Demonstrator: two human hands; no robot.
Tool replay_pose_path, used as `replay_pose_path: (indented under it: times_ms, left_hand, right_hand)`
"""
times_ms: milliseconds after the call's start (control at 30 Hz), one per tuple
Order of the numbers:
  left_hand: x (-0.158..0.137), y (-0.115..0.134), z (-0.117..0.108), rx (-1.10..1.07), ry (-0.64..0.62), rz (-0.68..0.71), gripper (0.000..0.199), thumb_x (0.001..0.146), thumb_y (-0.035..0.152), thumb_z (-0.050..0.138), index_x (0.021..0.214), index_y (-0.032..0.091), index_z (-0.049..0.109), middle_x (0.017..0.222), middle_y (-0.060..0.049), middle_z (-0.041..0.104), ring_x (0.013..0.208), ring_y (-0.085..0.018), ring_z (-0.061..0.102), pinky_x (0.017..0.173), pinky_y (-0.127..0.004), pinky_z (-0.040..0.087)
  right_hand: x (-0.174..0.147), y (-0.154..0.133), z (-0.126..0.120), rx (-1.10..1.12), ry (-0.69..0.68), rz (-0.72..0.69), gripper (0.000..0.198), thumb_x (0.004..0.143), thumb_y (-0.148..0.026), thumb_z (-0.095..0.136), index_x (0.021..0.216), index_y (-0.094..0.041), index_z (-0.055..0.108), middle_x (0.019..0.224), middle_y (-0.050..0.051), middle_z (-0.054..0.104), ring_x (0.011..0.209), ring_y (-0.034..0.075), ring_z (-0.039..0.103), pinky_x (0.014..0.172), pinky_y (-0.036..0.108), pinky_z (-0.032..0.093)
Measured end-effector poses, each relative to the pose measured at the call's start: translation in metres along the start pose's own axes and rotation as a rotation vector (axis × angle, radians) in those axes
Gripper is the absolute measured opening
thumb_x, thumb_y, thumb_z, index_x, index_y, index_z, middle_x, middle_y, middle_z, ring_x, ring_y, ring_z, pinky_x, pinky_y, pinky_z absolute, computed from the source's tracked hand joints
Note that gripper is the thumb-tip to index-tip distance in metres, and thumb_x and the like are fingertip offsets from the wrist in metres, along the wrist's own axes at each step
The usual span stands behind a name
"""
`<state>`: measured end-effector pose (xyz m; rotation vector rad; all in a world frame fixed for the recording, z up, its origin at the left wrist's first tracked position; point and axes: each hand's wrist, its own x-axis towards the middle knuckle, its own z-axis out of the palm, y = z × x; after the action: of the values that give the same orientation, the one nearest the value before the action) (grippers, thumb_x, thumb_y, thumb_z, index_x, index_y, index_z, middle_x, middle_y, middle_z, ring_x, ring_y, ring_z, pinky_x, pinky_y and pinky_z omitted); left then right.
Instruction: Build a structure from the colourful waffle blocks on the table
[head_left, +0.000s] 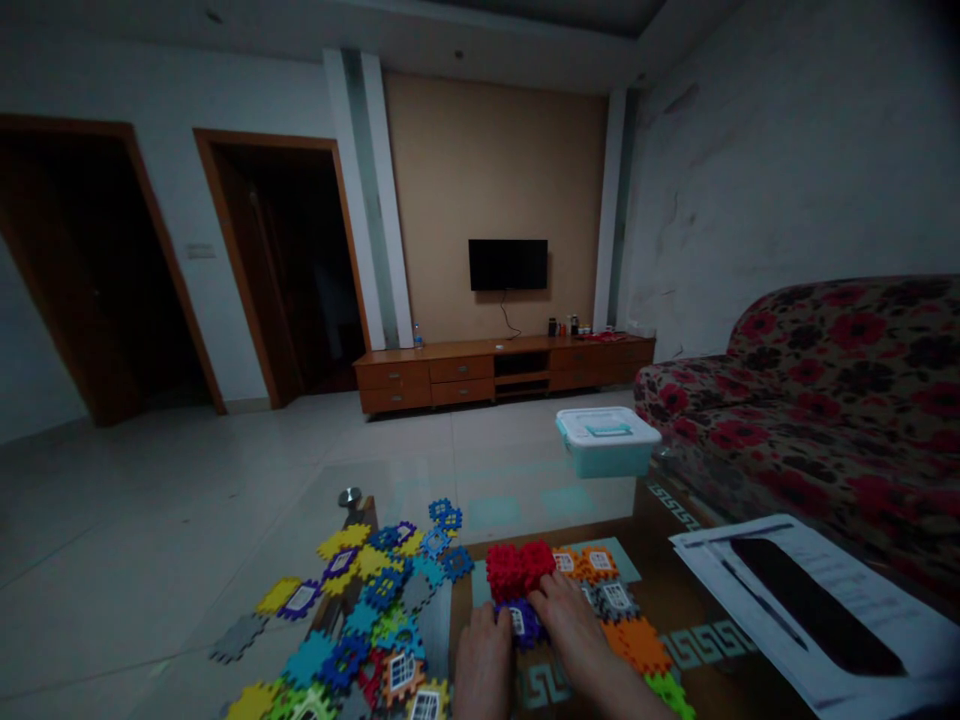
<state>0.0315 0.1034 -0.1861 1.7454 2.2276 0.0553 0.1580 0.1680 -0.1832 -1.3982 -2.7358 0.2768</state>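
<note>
Head view: both hands rest low at the near edge of a glass tabletop (525, 490). The left hand (484, 660) lies knuckles up, fingers curled onto a purple tile (525, 622); whether it truly grips the tile cannot be told. The right hand (574, 625) lies just beside it, fingers forward, touching the base of a red block (519, 568) built of toothed foam tiles; it looks pressed against the block, not closed round it. The block stands on the tabletop right in front of both hands.

A loose heap of tiles (375, 600) in blue, yellow, grey and green spreads to the left, some lying past the pane's left edge. Orange tiles (637, 640) lie to the right of the hands.

Risk, as a judgement: the tiles are light and the glass smooth, so a push on the block could slide it or pop its joints, and a sweep of the left forearm could knock heap pieces off the edge.

On the right lie papers (825, 610) with a dark flat thing on them. A lidded box (607, 440) sits at the far end. Beyond are a pale tiled floor, a floral sofa (825, 400), a low wooden cabinet (502, 370) under a wall TV (508, 264), and two dark doorways. The light is dim.
</note>
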Motion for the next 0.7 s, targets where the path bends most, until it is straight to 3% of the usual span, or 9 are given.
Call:
replay_pose_path:
  times_ms: [167, 333, 433, 533, 700]
  left_hand:
    - [0.000, 0.001, -0.003, -0.071, 0.006, -0.026, 0.045, 0.086, 0.012, 0.041, 0.126, 0.018, 0.059, 0.131, -0.011, 0.057, 0.121, -0.025, 0.052, 0.099, -0.034, 0.039]
    - [-0.006, -0.011, -0.013, -0.191, 0.076, -0.033, 0.043, 0.084, 0.013, 0.044, 0.123, 0.017, 0.062, 0.130, -0.013, 0.057, 0.120, -0.026, 0.053, 0.099, -0.034, 0.040]
    - [-0.008, -0.032, -0.019, -0.224, 0.103, -0.070, 0.043, 0.082, 0.010, 0.043, 0.120, 0.014, 0.063, 0.129, -0.014, 0.058, 0.121, -0.027, 0.052, 0.103, -0.036, 0.038]
    - [-0.009, -0.065, -0.025, -0.219, 0.134, -0.169, 0.053, 0.078, 0.006, 0.046, 0.129, 0.011, 0.057, 0.133, -0.015, 0.055, 0.127, -0.028, 0.048, 0.107, -0.036, 0.035]
    - [-0.006, -0.132, -0.040, -0.152, 0.315, -0.305, 0.051, 0.084, 0.004, 0.039, 0.130, 0.015, 0.057, 0.136, -0.013, 0.054, 0.127, -0.025, 0.048, 0.106, -0.034, 0.035]
  right_hand:
    - [-0.010, -0.005, -0.004, 0.034, -0.015, -0.008, 0.037, 0.087, -0.010, 0.047, 0.115, -0.021, 0.069, 0.125, 0.011, 0.064, 0.120, 0.031, 0.052, 0.101, 0.041, 0.038]
    - [0.002, -0.022, -0.004, 0.197, 0.090, -0.125, 0.038, 0.080, -0.008, 0.053, 0.111, -0.024, 0.069, 0.120, 0.008, 0.065, 0.115, 0.028, 0.053, 0.097, 0.038, 0.040]
    - [0.041, -0.046, -0.003, 0.272, 0.096, -0.212, 0.041, 0.078, -0.008, 0.056, 0.114, -0.024, 0.069, 0.121, 0.008, 0.064, 0.116, 0.026, 0.053, 0.098, 0.035, 0.040]
    - [0.097, -0.078, 0.000, 0.311, 0.005, -0.289, 0.050, 0.072, -0.010, 0.066, 0.121, -0.018, 0.065, 0.125, 0.011, 0.062, 0.119, 0.025, 0.053, 0.100, 0.031, 0.040]
    - [0.181, -0.131, 0.016, 0.289, -0.015, -0.312, 0.051, 0.072, -0.004, 0.060, 0.122, -0.015, 0.065, 0.126, 0.013, 0.064, 0.119, 0.024, 0.056, 0.101, 0.030, 0.040]
